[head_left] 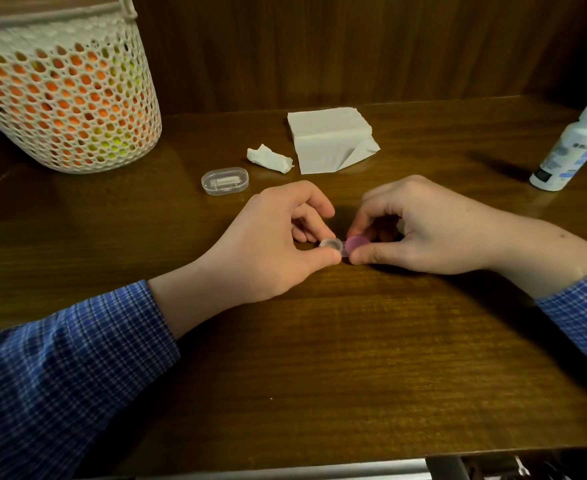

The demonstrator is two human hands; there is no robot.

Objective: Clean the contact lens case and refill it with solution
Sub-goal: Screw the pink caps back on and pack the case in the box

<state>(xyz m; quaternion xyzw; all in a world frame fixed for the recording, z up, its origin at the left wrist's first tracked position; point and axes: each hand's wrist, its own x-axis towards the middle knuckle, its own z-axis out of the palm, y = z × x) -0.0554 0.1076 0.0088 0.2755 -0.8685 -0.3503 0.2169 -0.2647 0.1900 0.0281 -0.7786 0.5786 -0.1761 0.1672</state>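
A small clear contact lens case [333,244] lies on the wooden table [319,358] between both hands. My left hand [271,244] pinches its left, uncapped well between thumb and fingers. My right hand [430,226] grips the purple cap [358,242] on the case's right well with thumb and fingertips. The white solution bottle [572,143] stands upright at the far right, its cap on. A stack of white tissues [330,138] lies behind the hands, with a crumpled tissue [269,158] beside it.
A small clear oval plastic box [225,181] sits left of the crumpled tissue. A white mesh basket [63,91] with orange and yellow contents stands at the back left. A wooden wall panel rises behind the table. The table's front edge runs along the bottom.
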